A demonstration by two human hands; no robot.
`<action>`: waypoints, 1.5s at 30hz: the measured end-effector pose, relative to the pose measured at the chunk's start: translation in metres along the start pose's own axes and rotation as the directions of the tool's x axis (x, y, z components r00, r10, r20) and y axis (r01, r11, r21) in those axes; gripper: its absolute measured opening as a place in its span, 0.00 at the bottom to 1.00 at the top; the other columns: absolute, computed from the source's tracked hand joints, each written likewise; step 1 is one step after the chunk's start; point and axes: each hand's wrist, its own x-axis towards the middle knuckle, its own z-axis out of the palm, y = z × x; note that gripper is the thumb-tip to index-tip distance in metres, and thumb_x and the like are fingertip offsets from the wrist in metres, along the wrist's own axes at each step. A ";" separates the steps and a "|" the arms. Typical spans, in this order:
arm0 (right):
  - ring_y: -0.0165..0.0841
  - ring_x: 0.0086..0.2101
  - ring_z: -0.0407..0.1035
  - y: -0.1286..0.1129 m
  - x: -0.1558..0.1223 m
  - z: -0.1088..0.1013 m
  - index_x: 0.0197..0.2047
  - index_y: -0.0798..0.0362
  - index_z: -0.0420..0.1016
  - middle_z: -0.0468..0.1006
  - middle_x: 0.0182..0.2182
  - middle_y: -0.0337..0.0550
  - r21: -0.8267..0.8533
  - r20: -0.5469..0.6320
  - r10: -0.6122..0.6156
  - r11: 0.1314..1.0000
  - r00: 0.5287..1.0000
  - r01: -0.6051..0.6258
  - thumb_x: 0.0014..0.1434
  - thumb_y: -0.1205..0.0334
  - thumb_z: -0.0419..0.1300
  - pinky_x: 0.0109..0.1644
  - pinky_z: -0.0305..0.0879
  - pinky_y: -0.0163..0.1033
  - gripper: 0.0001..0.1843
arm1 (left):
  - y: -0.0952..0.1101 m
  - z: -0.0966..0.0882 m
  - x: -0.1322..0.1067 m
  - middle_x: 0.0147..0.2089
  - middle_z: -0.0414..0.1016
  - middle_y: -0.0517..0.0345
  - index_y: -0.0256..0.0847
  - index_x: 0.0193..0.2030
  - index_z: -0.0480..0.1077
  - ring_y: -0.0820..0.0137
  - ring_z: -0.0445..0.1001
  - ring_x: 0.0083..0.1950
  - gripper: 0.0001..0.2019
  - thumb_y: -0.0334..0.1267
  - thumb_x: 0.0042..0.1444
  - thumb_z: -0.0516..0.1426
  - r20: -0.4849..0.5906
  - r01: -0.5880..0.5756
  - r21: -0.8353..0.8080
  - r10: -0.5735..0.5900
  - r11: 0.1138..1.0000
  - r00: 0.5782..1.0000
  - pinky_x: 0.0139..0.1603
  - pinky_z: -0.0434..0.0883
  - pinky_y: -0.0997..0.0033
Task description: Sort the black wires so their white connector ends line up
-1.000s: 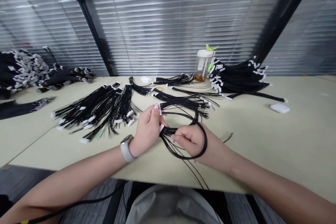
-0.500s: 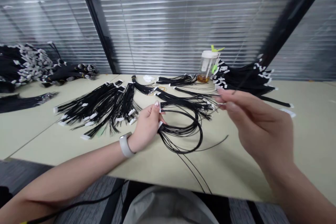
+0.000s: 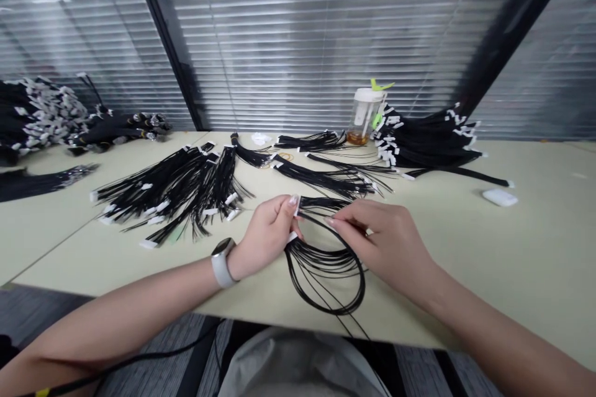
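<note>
My left hand (image 3: 266,231), with a watch (image 3: 223,260) on its wrist, is closed on the white connectors of a black wire harness (image 3: 319,254). One connector (image 3: 292,237) shows below the thumb, and another shows at the thumb tip. The harness wires curve round in loops over the table's front, with thin ends hanging past the edge. My right hand (image 3: 388,242) is just right of the connectors, thumb and forefinger pinched at the upper wires. It seems to grip a thin wire there, though the fingertips partly hide it.
Several black wire bundles (image 3: 177,189) with white connectors lie left of my hands. More bundles (image 3: 326,177) lie behind them. A lidded drink cup (image 3: 365,115) stands beside a wire pile (image 3: 428,139) at the back right. A small white case (image 3: 500,197) lies farther right.
My right hand has moved left and down, from out at the right to close beside my left hand. The looped wires hang a little lower. My left hand keeps its hold on the connectors.
</note>
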 end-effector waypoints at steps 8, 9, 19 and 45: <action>0.26 0.25 0.66 0.000 -0.001 0.001 0.27 0.53 0.71 0.74 0.23 0.37 -0.042 -0.029 -0.078 0.996 0.997 0.077 0.56 0.68 0.53 0.29 0.58 0.31 0.09 | 0.000 0.000 -0.001 0.16 0.68 0.61 0.38 0.18 0.62 0.76 0.63 0.20 0.22 0.48 0.59 0.44 -0.016 0.014 0.010 -0.014 1.000 1.000 0.25 0.60 0.77; 0.26 0.25 0.66 0.000 -0.001 0.002 0.27 0.53 0.71 0.74 0.23 0.37 -0.051 -0.031 -0.090 0.995 0.995 0.089 0.56 0.68 0.53 0.29 0.58 0.31 0.09 | 0.000 0.000 -0.001 0.16 0.69 0.61 0.38 0.18 0.62 0.76 0.64 0.20 0.23 0.48 0.59 0.44 -0.014 0.011 0.006 -0.011 1.000 1.000 0.25 0.61 0.77; 0.27 0.26 0.65 0.008 -0.005 0.007 0.29 0.55 0.73 0.73 0.24 0.40 -0.240 0.004 -0.221 0.947 0.975 0.215 0.58 0.68 0.51 0.29 0.57 0.31 0.11 | 0.000 0.001 -0.001 0.16 0.68 0.61 0.38 0.18 0.61 0.76 0.64 0.19 0.21 0.46 0.59 0.44 -0.005 -0.004 -0.006 0.004 1.000 1.000 0.24 0.61 0.78; 0.24 0.18 0.51 -0.002 -0.003 -0.007 0.16 0.54 0.56 0.57 0.13 0.33 -0.142 0.315 0.155 0.983 0.936 -0.115 0.57 0.52 0.52 0.22 0.46 0.32 0.23 | -0.014 -0.003 0.013 0.16 0.67 0.61 0.37 0.18 0.64 0.75 0.63 0.21 0.22 0.47 0.59 0.46 -0.233 0.141 -0.047 -0.148 0.989 0.961 0.25 0.60 0.76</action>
